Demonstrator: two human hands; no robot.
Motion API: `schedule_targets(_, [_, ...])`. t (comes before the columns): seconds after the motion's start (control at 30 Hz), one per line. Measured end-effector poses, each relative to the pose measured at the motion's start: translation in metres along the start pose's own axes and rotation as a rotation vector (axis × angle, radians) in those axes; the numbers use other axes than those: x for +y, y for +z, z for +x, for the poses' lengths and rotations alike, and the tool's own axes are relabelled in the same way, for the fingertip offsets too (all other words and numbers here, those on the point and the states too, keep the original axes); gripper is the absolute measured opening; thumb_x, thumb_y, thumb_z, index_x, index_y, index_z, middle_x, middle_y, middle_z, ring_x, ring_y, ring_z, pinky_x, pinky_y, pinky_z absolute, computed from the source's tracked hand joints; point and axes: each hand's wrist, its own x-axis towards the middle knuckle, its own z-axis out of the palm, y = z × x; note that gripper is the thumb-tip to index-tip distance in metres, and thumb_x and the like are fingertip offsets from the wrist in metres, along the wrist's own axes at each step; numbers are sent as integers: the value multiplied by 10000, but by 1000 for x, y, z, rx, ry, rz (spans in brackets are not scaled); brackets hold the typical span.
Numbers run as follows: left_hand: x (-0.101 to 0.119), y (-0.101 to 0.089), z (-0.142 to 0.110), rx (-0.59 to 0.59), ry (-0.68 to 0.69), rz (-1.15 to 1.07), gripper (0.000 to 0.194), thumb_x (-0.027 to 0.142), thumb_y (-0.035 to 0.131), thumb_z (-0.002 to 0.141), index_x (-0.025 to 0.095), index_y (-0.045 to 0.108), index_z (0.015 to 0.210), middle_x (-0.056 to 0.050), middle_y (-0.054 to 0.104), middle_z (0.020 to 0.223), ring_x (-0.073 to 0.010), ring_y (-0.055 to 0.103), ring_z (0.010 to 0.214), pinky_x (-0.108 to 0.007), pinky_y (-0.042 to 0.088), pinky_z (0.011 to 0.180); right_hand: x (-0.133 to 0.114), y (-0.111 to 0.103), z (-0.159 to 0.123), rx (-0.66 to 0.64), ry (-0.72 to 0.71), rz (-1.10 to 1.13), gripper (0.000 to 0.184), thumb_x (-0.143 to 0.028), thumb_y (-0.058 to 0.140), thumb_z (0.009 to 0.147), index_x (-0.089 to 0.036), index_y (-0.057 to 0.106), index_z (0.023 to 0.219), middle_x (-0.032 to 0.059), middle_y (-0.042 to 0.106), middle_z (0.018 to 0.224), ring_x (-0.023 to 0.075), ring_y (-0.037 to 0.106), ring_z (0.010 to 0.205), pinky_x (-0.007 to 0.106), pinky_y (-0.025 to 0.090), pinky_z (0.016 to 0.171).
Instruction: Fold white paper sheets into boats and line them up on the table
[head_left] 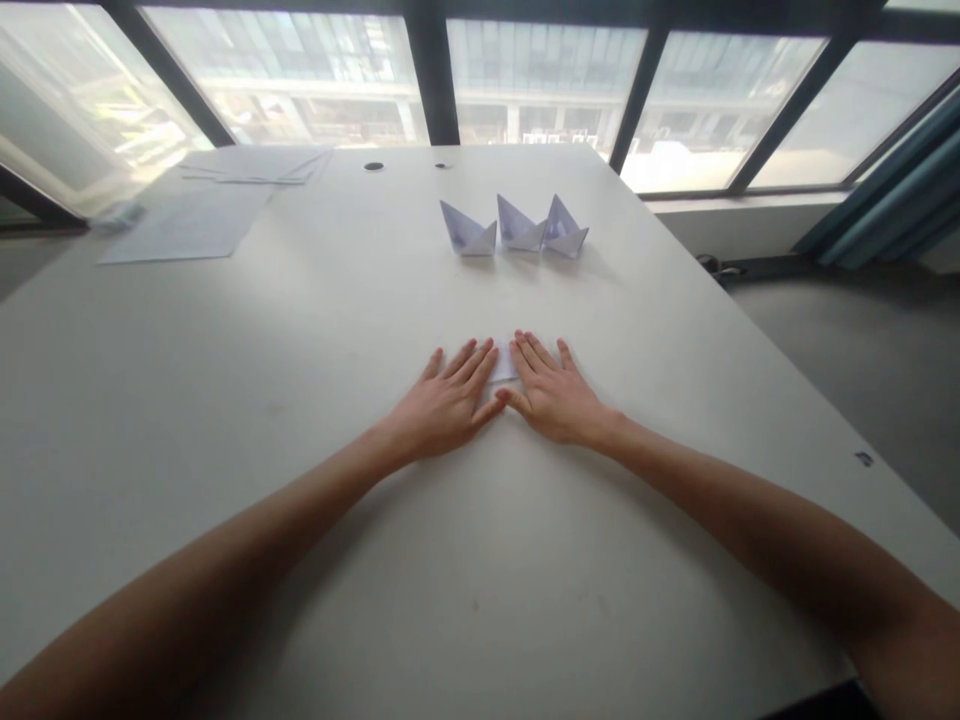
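Note:
My left hand [448,402] and my right hand [551,395] lie flat side by side on the white table [225,400], fingers stretched out. Both press on a small folded piece of white paper [503,365], of which only a strip shows between the fingers. The thumbs touch at the near edge of the paper. Farther back stand three folded paper boats: one on the left [469,231], one in the middle [519,227] and one on the right [566,230], close together in a row.
Loose sheets of paper [196,222] lie at the far left of the table, with more sheets [255,166] behind them. Two cable holes [373,166] sit near the far edge. Large windows run behind the table; the floor drops away on the right.

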Motion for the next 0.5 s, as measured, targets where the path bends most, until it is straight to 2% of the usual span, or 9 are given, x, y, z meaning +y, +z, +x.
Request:
schedule_targets(0.13, [-3, -2, -3, -21, -15, 0, 741, 597, 207, 1025, 152, 97, 1606, -100, 138, 1662, -270, 79, 1546, -544, 152, 1221, 10, -1, -4, 5, 86, 0, 826, -641, 161, 996, -61, 162, 1585, 180, 116, 1659, 282, 61, 1547, 598, 30, 1217])
schedule_targets(0.23, [-4, -1, -2, -16, -17, -5, 744, 603, 204, 1023, 158, 91, 1607, -94, 119, 1665, -269, 77, 1546, -538, 146, 1223, 10, -2, -5, 92, 131, 12, 817, -603, 168, 1011, -8, 172, 1570, 205, 125, 1653, 289, 69, 1545, 578, 47, 1222])
schedule_targets(0.33, [-4, 1, -2, -8, -16, -9, 751, 616, 190, 1019, 163, 81, 1608, -88, 114, 1666, -268, 75, 1546, -537, 135, 1224, 3, -4, -3, 173, 0, 20, 762, -562, 169, 1025, -37, 174, 1577, 175, 120, 1660, 254, 47, 1549, 548, 17, 1231])
schedule_targets(0.4, [-4, 2, -2, -1, -16, -7, 768, 634, 175, 1013, 159, 73, 1608, -89, 117, 1665, -266, 73, 1547, -538, 133, 1224, -2, -3, -2, 131, -125, 28, 751, -566, 167, 1025, -61, 179, 1582, 154, 132, 1661, 238, 58, 1549, 529, 22, 1237])
schedule_targets(0.5, [-4, 2, -2, 10, -8, 2, 794, 660, 159, 1002, 153, 73, 1607, -94, 128, 1664, -263, 71, 1547, -539, 127, 1225, -7, -1, -2, 26, -183, 34, 790, -607, 162, 1012, -61, 178, 1582, 160, 159, 1654, 248, 101, 1544, 521, 48, 1240])
